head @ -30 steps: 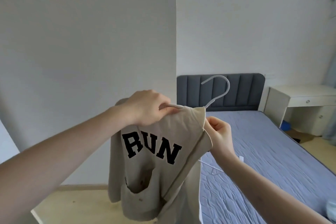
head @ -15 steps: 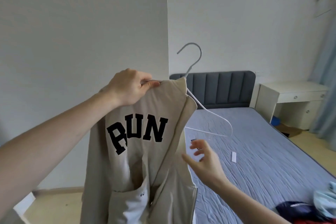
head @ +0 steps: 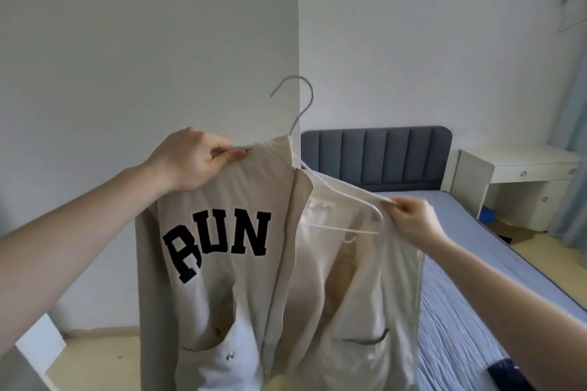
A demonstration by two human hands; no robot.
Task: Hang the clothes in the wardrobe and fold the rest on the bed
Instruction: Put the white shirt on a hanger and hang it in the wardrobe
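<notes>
A beige jacket (head: 241, 289) with dark "RUN" lettering hangs open in front of me on a white wire hanger (head: 298, 105), whose hook points up. My left hand (head: 193, 159) grips the jacket's left shoulder together with the hanger arm. My right hand (head: 413, 219) pinches the jacket's right shoulder edge and holds it over the hanger's right end. The bed (head: 476, 263) with a blue-grey sheet lies behind and to the right. The wardrobe is out of view.
A grey padded headboard (head: 381, 155) stands against the white wall. A white desk with drawers (head: 521, 181) is at the far right, beside a blue curtain (head: 571, 168). A dark garment (head: 508, 374) lies at the bed's near corner. A white wall corner rises at centre.
My right hand rose from below the hanger and took the jacket's right front panel, spreading it over the hanger's right arm. My left hand kept its grip.
</notes>
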